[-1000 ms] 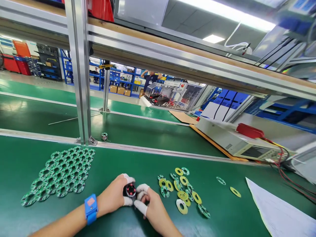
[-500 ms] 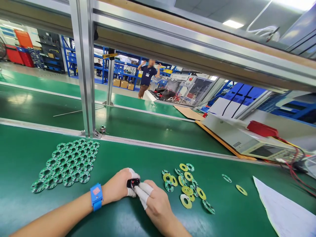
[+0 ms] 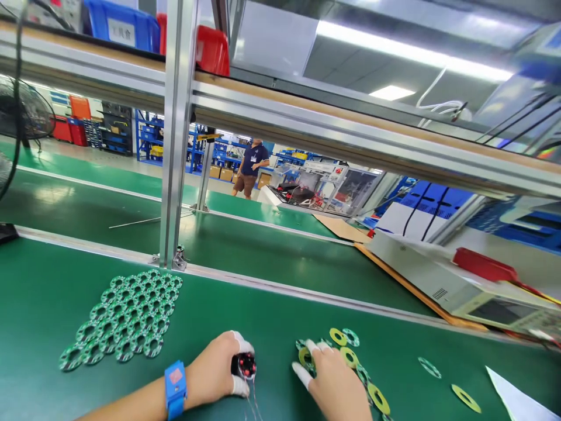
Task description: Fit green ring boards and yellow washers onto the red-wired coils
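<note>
My left hand [image 3: 217,369], with white finger cots and a blue wrist strap [image 3: 176,387], is closed round a small black round part with red dots [image 3: 245,366]; thin wires hang from it. My right hand [image 3: 335,385], also in finger cots, lies spread over a loose pile of yellow and green ring-shaped boards [image 3: 342,345] on the green mat, its fingertips touching them. It holds nothing that I can see.
A panel of joined green ring boards [image 3: 125,318] lies at the left. An aluminium post [image 3: 174,146] and rail stand behind. A grey instrument [image 3: 442,280] and white paper [image 3: 521,400] sit at the right. A person stands far back.
My right hand has left the black part and moved right onto the pile of rings. My left hand keeps hold of the part. The view has tilted up.
</note>
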Motion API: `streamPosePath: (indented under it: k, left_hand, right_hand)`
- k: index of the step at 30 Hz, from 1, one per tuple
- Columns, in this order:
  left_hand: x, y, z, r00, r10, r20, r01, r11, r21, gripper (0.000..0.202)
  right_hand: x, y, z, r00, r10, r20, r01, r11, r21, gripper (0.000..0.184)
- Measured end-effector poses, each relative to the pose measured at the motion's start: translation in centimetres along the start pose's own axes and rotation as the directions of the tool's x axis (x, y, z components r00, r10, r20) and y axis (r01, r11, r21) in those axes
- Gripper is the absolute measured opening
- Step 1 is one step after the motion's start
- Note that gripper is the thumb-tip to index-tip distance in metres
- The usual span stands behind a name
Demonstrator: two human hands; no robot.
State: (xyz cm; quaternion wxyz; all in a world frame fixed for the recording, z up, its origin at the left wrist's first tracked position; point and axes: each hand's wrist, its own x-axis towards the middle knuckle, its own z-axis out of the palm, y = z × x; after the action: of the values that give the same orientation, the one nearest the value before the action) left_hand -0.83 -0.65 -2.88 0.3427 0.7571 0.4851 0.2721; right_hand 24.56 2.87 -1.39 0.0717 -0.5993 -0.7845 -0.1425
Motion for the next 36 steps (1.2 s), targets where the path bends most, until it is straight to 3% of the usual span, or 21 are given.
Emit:
streamPosePath:
  k: [4,9,16,19,22,25,27,28,31,36]
  left_hand:
    - [0.0,0.7,-1.1,0.998,0.013,0.066,-0.014,1.000,0.008,0.026]
    - [-0.1,1.4,-2.8,0.981,0.060,0.184,-0.072,0.996,0.054,0.025]
    - [-0.3,2.2,-3.6,0.973,0.050,0.224,-0.063,0.997,0.052,0.034]
    - [-0.4,2.6,-3.9,0.989,0.039,0.145,-0.039,0.999,-0.004,0.051]
    - [-0.3,2.8,-3.6,1.000,-0.011,-0.007,0.010,0.994,-0.106,0.054]
    - [-0.2,3.0,-3.0,0.991,-0.026,-0.129,0.004,0.986,-0.165,0.039]
    - [-0.1,3.3,-2.7,0.987,0.001,-0.163,-0.028,0.986,-0.166,0.033]
    - [-0.1,3.5,-2.6,0.987,0.011,-0.163,-0.038,0.986,-0.163,0.031]
    - [0.0,3.8,-2.4,0.995,0.006,-0.100,-0.022,0.987,-0.157,0.024]
    - [0.3,3.6,-1.9,0.998,-0.054,-0.032,0.043,0.959,-0.280,0.031]
  right_hand:
    - [0.0,0.3,-0.1,1.000,-0.024,-0.003,0.024,0.999,-0.042,0.020]
    - [0.1,0.4,-0.5,1.000,0.000,-0.007,0.001,0.998,0.066,0.014]
    - [0.1,0.8,0.3,0.999,0.029,0.034,-0.034,0.989,0.146,0.013]
    - [0.4,0.9,-0.1,0.996,0.088,0.005,-0.085,0.953,0.290,0.016]
    - [0.6,0.1,-0.8,0.995,0.097,-0.040,-0.051,0.777,0.627,0.024]
    - [0.4,-1.9,-1.7,0.994,0.103,-0.032,-0.010,0.386,0.922,0.040]
    - [0.0,-3.5,-2.3,0.996,0.091,0.002,-0.016,0.151,0.988,0.045]
    - [-0.2,-4.2,-2.6,0.997,0.074,0.016,-0.021,0.075,0.997,0.046]
    - [-0.5,-5.5,-3.1,0.999,0.006,0.034,-0.034,-0.047,0.998,0.046]
    - [-0.4,-6.0,-3.1,0.996,-0.069,0.050,-0.059,-0.137,0.989,0.041]
